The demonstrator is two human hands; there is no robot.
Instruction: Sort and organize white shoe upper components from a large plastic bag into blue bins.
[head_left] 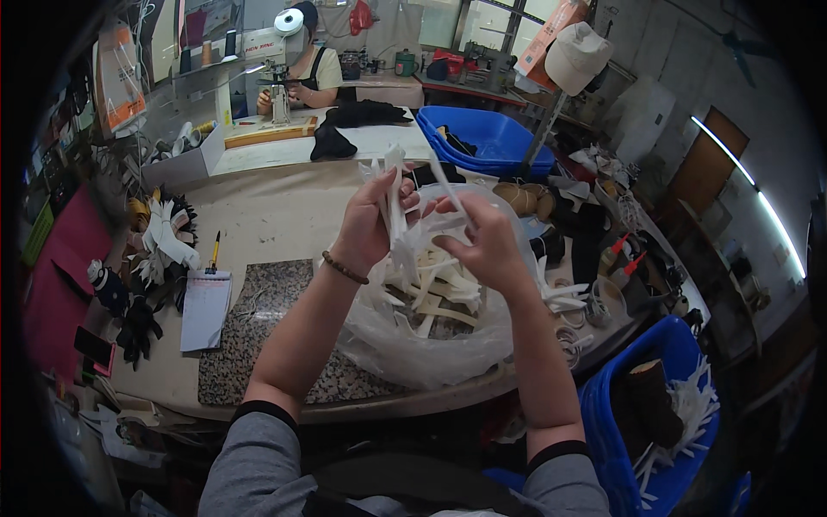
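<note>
Sleeves: our grey cuffs sit lowest.
Left hand (pixel 366 226): we clamp upright white plastic strips (pixel 394 194).
Right hand (pixel 487 241): we pinch one strip above the clear plastic bag (pixel 413 345).

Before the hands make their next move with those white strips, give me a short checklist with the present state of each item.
1. Left hand grips a bunch of white strips: ok, held upright.
2. Right hand pinches a single strip: ok.
3. Clear plastic bag sits open under both hands: ok, more strips inside.
4. Bag rests on the granite slab: ok.
5. Blue bin at the right knee within reach: cannot tell.
6. Notepad and pen clear of the bag: ok.
</note>
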